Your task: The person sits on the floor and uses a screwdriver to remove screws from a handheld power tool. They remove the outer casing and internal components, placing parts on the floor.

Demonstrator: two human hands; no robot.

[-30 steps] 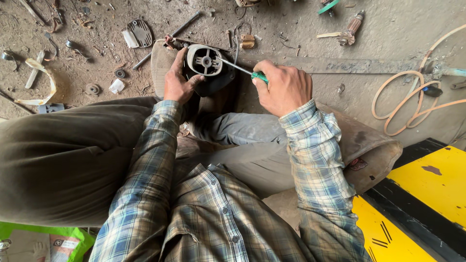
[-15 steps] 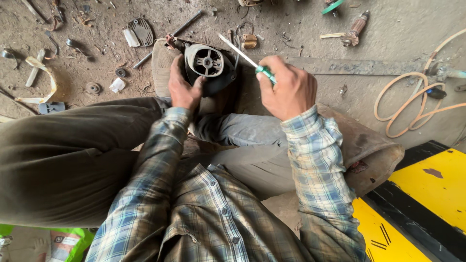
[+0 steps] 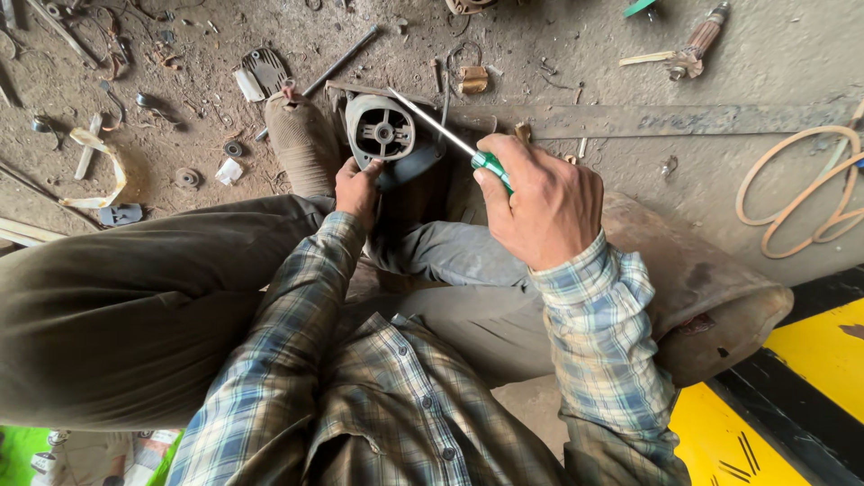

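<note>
Right hand [image 3: 549,202] in a clenched grip on a green-handled screwdriver [image 3: 454,142], its shaft slanting up-left to the rim of a grey motor housing [image 3: 385,135]. Left hand [image 3: 358,191], just below that housing, grasps its lower edge (fingertips partly hidden). Beyond the grips lie a flat metal bar [image 3: 666,119], a coiled hose [image 3: 810,193] far right, and scattered washers [image 3: 187,177] on the dusty floor [image 3: 576,45].

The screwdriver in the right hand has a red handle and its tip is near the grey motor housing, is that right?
Not quite. The head view shows the screwdriver in the right hand has a green handle, not red. Its tip does sit near the grey motor housing.
</note>
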